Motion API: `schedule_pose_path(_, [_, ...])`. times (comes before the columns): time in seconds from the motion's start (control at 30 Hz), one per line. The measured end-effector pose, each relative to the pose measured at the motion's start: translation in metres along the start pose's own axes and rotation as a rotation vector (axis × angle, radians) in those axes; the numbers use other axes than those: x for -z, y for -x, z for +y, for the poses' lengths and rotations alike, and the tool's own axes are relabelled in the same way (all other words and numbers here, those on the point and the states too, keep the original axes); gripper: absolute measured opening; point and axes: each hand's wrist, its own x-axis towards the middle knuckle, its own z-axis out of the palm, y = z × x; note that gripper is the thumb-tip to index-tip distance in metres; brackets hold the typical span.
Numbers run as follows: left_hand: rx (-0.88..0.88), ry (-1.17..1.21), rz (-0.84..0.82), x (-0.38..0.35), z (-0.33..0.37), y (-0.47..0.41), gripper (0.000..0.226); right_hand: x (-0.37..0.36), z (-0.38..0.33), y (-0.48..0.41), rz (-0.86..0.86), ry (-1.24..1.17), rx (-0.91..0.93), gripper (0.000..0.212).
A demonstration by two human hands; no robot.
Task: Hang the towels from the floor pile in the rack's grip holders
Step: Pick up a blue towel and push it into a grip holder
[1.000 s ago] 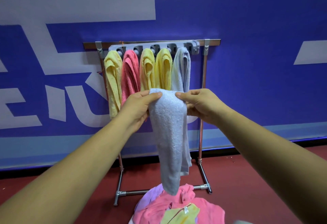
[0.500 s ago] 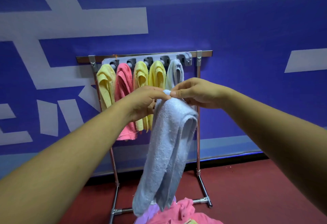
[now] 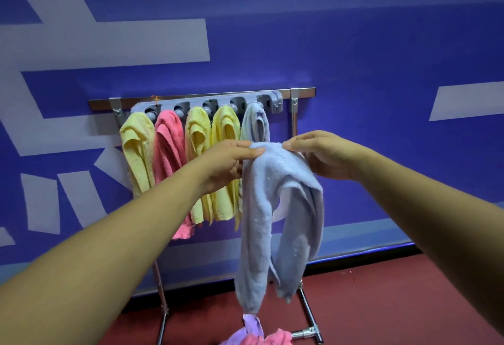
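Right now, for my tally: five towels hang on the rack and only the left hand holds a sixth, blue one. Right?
No: in the head view the left hand and right hand both pinch the blue towel. The rest stands.

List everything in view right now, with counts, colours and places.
rack: 1, metal, against the blue wall
grip-holder strip: 1, grey, on the rack's top bar
yellow towels: 3, hanging first, third and fourth from left
pink towel: 1, hanging second from left
hanging blue towel: 1, pale, fifth from left
held towel: 1, pale blue, draped before the rack
floor pile: 1, purple and pink, bottom edge on red floor
left hand: 1, pinches the held towel's top
right hand: 1, pinches the same top edge
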Motion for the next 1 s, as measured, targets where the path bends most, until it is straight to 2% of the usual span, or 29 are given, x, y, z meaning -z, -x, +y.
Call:
schedule_pose_path(0.07, [-0.009,-0.035,-0.002,-0.002,0.006,-0.023,0.018,0.017,-0.003,-0.010,0.000,0.052,-0.005,0.028])
schedule_pose_path(0.13, [-0.024,-0.092,-0.007,-0.003,0.011,-0.045,0.035,0.035,-0.010,-0.022,0.013,0.081,0.001,0.019])
schedule_pose_path(0.23, [-0.053,-0.258,-0.034,-0.003,0.023,-0.078,0.017,0.062,-0.023,-0.043,0.040,0.086,0.020,0.020])
schedule_pose_path(0.3, [-0.091,-0.368,-0.053,-0.002,0.033,-0.098,0.021,0.077,-0.031,-0.057,0.067,0.129,0.032,0.020])
schedule_pose_path(0.43, [-0.173,-0.486,0.037,0.008,0.050,-0.143,0.035,0.101,-0.041,-0.094,0.198,0.253,0.079,0.028])
schedule_pose_path(0.5, [-0.188,-0.530,0.084,0.013,0.056,-0.164,0.027,0.110,-0.043,-0.112,0.258,0.273,0.083,0.033])
schedule_pose_path(0.57, [-0.183,-0.600,0.175,0.019,0.058,-0.184,0.020,0.116,-0.044,-0.130,0.303,0.295,0.078,0.025])
schedule_pose_path(0.63, [-0.174,-0.734,0.243,0.025,0.056,-0.202,0.023,0.119,-0.044,-0.149,0.353,0.311,0.069,0.020])
schedule_pose_path(0.73, [-0.167,-0.999,0.252,0.031,0.052,-0.221,0.019,0.117,-0.037,-0.175,0.409,0.343,0.017,0.017])
schedule_pose_path(0.8, [-0.187,-1.103,0.270,0.032,0.051,-0.227,0.013,0.114,-0.034,-0.188,0.460,0.314,0.013,0.014])
schedule_pose_path(0.9, [-0.229,-1.071,0.362,0.035,0.042,-0.241,0.016,0.116,-0.026,-0.207,0.561,0.139,0.063,0.008])
schedule_pose_path(1.0, [-0.248,-1.263,0.375,0.033,0.031,-0.250,0.021,0.114,-0.010,-0.210,0.525,0.132,0.015,0.013])
